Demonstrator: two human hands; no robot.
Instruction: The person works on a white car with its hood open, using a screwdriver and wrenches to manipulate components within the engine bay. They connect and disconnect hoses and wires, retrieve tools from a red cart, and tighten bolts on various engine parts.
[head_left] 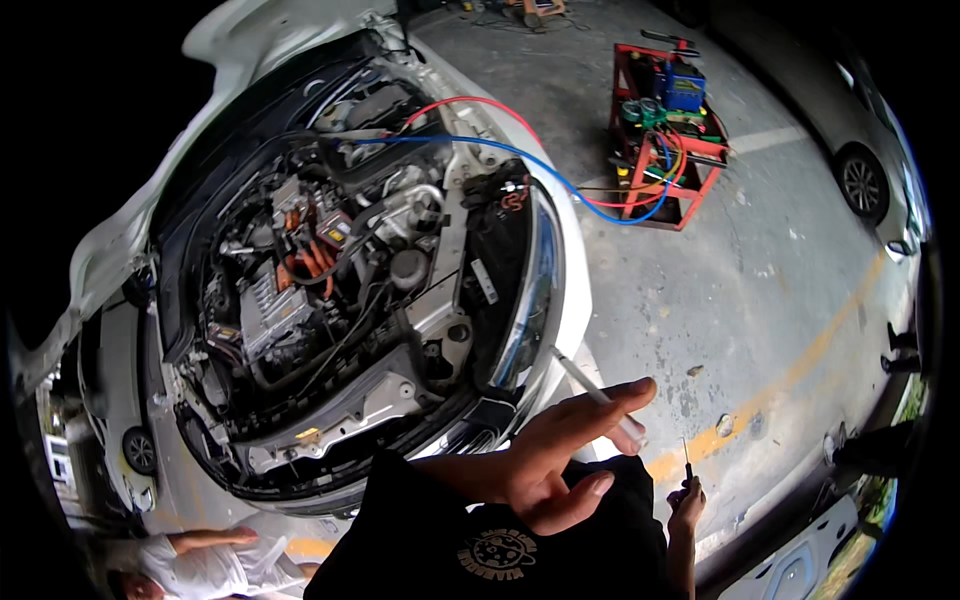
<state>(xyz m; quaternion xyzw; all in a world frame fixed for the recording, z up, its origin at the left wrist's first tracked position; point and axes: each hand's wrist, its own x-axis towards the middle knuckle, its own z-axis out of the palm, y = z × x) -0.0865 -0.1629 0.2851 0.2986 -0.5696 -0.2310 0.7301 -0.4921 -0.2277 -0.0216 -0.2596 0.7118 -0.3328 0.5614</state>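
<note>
My left hand [560, 465] is raised near the white car's front corner, thumb extended, holding a thin white cigarette-like stick [585, 378] between its fingers. Lower right, my right hand [686, 508] grips a screwdriver [688, 478] with a dark handle and a thin shaft pointing up. The open engine bay [350, 300] shows orange cables [315, 262], metal housings and black hoses. Red [470, 100] and blue [500, 145] hoses run out of it toward the right.
A red tool cart [690, 210] carries green gauges [645, 112] and a blue box [685, 90]. Parked cars stand at right [850, 130] and left [120, 370]. A person in white [205, 565] is at lower left; a dark shoe or leg [880, 445] shows at the right edge.
</note>
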